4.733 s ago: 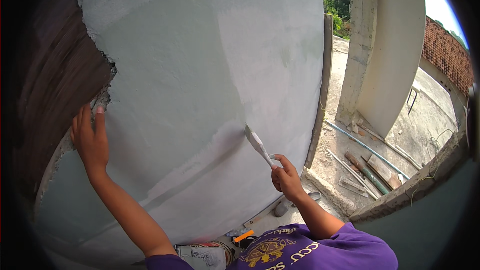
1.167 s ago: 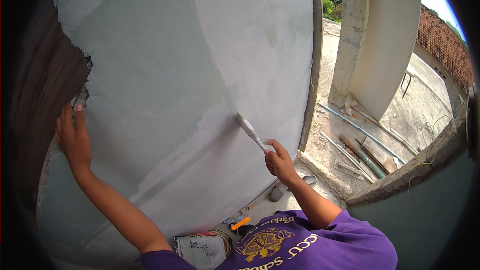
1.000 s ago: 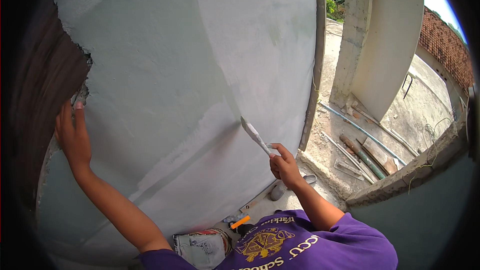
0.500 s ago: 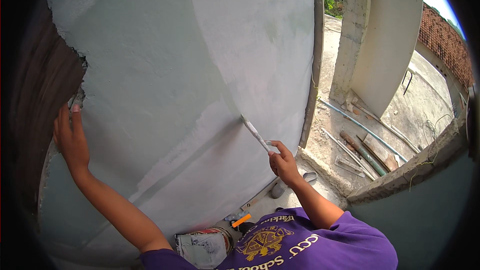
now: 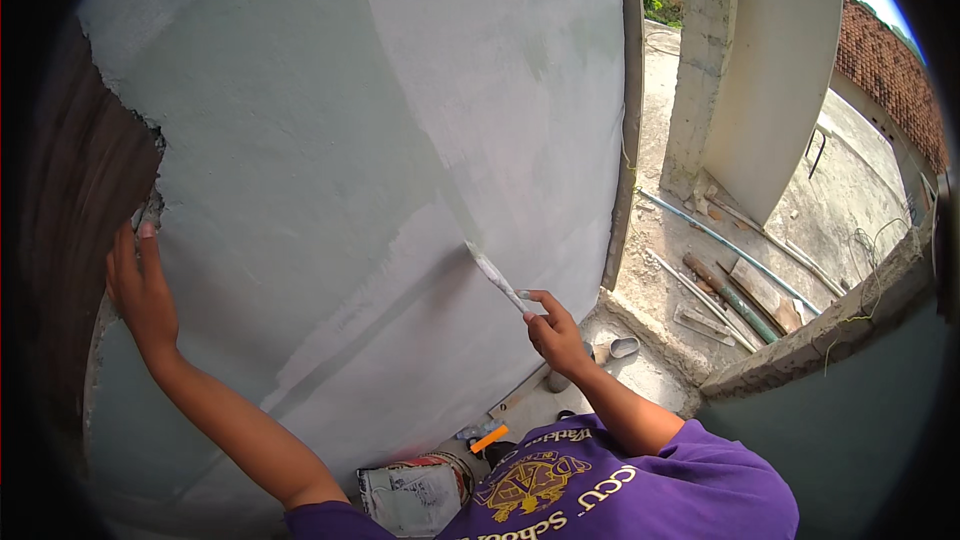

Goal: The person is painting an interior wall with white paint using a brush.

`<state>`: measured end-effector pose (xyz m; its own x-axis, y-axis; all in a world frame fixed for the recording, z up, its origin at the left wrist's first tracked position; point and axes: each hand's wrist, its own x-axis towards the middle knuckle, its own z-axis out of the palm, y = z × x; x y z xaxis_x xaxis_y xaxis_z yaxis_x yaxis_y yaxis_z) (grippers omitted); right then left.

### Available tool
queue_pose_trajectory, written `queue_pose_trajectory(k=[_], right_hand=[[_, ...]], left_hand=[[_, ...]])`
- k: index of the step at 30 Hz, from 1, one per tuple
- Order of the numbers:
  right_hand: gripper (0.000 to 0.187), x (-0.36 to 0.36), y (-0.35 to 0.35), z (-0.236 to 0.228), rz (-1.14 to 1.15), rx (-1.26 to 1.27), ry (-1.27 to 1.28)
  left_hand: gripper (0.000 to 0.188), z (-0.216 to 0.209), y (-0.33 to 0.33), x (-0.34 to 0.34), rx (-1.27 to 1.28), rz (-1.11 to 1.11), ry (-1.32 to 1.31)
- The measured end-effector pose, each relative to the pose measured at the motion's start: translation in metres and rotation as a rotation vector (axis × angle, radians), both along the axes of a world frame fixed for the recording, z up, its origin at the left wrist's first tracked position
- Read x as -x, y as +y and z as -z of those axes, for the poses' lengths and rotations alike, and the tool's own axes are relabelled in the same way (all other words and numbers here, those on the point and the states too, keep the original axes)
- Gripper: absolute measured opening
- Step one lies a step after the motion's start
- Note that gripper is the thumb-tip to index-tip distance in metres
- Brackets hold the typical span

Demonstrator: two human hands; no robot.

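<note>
White-smeared paintbrush (image 5: 496, 277), slim, slanted, touching the pale wall (image 5: 290, 110)

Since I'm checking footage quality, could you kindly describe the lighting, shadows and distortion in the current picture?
Head view: the painted wall is shaded, a soft shadow falls left of the paintbrush, the concrete floor at right is sunlit; the wall's right edge bows, and the corners are black.

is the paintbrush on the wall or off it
On the wall: the tip of the paintbrush meets it with no visible gap.
</note>
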<state>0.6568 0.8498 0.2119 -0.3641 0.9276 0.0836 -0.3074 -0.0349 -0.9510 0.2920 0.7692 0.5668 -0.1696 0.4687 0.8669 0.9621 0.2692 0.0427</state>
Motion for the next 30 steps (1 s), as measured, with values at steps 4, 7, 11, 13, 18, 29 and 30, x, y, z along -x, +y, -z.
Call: queue_pose_trajectory(k=[4,7,11,13,18,29,30], right_hand=[[0.030,-0.003,0.006,0.000,0.147,0.064,0.092],[0.032,0.018,-0.009,0.000,0.069,-0.007,-0.007],[0.035,0.035,-0.025,0.000,-0.045,-0.096,-0.128],[0.035,0.032,-0.022,0.000,-0.066,-0.149,-0.162],[0.032,0.007,-0.001,-0.001,0.068,-0.023,0.020],[0.032,0.040,-0.032,-0.006,-0.134,-0.195,-0.160],[0.032,0.037,-0.029,-0.007,-0.152,-0.121,-0.108]], left_hand=[[0.055,0.001,-0.001,0.000,-0.004,0.022,-0.007],[0.055,0.000,0.000,0.001,-0.016,0.028,-0.018],[0.054,0.000,-0.001,0.000,-0.006,-0.042,0.004],[0.055,0.000,-0.001,0.000,0.008,-0.013,0.006],[0.056,-0.001,-0.001,0.003,0.015,-0.029,0.023],[0.057,-0.001,-0.001,0.002,0.017,-0.019,-0.019],[0.057,-0.001,-0.001,0.001,0.020,-0.023,-0.005]])
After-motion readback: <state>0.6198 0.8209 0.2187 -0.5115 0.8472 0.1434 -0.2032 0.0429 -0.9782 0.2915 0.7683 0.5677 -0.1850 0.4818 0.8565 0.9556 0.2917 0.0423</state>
